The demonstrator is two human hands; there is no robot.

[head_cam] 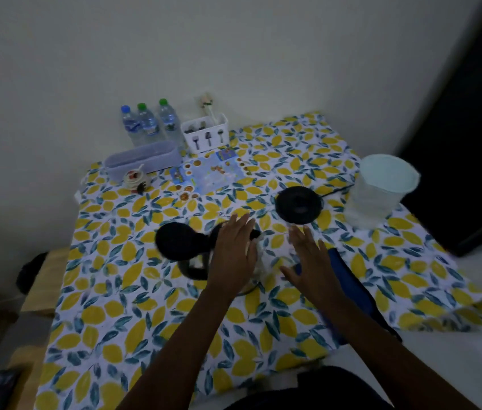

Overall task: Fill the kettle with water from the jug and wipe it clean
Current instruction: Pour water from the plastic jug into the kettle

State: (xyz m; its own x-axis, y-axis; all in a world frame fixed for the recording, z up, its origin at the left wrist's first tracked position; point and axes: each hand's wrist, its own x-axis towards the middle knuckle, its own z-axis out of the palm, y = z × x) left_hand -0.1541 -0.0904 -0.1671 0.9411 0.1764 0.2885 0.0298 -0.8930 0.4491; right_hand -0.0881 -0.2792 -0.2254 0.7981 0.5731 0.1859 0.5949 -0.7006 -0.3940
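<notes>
Near the middle of the lemon-patterned desk (133,315), the glass kettle (259,261) stands with its black lid (179,242) swung open to the left, and the left hand (234,255) lies flat over it, fingers spread, gripping nothing. Just right, the right hand (312,267) hovers open and empty above a blue cloth (349,279), while the jug (377,190) stands far right beside the black base (299,205)

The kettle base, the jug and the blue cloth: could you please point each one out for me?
kettle base (298,205): head view, on its black round top.
jug (377,192): head view, on its clear side wall.
blue cloth (349,279): head view, on the fold showing beside the right wrist.
</notes>
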